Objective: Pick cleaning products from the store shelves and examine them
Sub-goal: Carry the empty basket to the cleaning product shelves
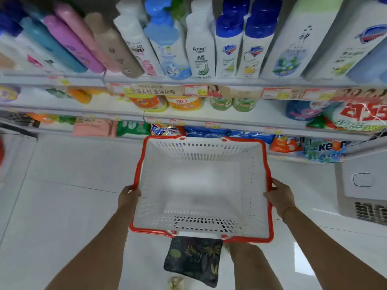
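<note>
**Both hands on basket, products on shelves**

Centre frame: white shopping basket (209, 147) w/ red rim, held over the white tile floor (62, 185). Left hand (128, 197) grips the left rim, fingers curled round it. Right hand (279, 195) grips the right rim, thumb inside, fingers clamped on the edge. Gold bracelet (290, 208) on right wrist. Products fill the upper frame: the top shelf (62, 80) carries upright bottles (200, 51), incl. a blue pump bottle (167, 38) top centre. Lowest shelf, just beyond the basket's far edge: detergent bags, incl. a Tide bag (163, 129). Dark leaf-print cloth (194, 260) lower centre, below the basket's near edge.
</note>
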`<state>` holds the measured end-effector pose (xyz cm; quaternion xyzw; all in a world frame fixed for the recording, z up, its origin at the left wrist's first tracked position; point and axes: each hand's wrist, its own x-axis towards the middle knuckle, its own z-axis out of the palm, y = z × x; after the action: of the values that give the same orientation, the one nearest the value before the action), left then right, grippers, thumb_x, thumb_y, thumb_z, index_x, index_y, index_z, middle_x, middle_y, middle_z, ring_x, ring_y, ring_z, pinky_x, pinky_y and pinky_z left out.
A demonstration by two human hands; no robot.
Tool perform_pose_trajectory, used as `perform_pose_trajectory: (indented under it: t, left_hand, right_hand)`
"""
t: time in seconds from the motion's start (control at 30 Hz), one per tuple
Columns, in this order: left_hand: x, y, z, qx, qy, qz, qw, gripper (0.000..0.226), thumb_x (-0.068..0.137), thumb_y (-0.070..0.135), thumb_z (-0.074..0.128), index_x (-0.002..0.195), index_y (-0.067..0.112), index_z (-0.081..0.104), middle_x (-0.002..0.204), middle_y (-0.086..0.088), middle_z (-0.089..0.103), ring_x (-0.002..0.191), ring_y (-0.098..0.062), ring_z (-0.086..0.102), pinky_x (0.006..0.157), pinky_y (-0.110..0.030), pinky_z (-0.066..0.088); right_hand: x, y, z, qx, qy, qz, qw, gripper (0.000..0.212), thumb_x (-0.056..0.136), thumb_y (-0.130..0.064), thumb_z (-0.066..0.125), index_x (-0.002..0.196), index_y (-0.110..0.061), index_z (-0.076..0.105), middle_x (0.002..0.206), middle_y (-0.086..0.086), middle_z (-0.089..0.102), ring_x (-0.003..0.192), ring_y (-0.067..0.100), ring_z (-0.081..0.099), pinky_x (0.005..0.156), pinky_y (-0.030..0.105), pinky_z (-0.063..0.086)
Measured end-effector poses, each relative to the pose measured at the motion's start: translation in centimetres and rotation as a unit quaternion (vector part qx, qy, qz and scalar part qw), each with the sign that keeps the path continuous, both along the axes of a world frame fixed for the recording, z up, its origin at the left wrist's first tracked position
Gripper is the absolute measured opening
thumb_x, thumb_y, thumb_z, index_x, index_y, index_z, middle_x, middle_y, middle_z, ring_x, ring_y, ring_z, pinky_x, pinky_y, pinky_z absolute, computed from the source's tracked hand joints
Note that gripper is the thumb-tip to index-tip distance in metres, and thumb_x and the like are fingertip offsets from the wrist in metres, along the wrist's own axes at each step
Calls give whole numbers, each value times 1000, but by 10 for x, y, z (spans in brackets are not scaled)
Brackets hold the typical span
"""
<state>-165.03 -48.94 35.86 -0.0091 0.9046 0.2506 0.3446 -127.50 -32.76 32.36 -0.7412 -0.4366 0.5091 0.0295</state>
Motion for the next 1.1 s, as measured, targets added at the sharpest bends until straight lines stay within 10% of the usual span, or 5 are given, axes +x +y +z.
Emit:
perform_pose_trajectory:
  t: [0.2,0.7,0.83,1.1]
  left_hand:
    - [1,43,-40,-56,0,-58,997,29,83,0,53,110,-1,62,86,-15,59,73,-29,53,65,-33,43]
    - [-45,82,-200,-122,-90,-191,970,16,67,5,64,79,-5,61,54,-10,49,56,-30,50,61,-39,41]
    - [-42,84,-260,-121,-70,-270,953,38,76,6,70,110,-4,59,95,-23,67,91,-40,65,78,-43,52]
    - [-32,65,-339,-56,-50,-337,939,39,86,-4,57,124,2,53,111,-14,65,86,-23,58,74,-31,46]
  right_hand:
    - [11,27,-28,0,-8,-16,1000,60,83,4,55,139,-16,47,93,4,62,71,17,56,54,19,42]
    - [-20,49,-176,-22,-57,-104,993,60,81,4,51,137,-19,50,118,11,65,94,24,59,81,24,47]
    - [-6,41,-231,-33,-63,-123,990,62,77,8,58,134,-15,52,113,13,67,105,30,61,97,34,47]
    - [21,29,-307,-21,15,-156,987,63,75,16,62,133,-8,53,104,15,65,97,31,60,101,47,45]
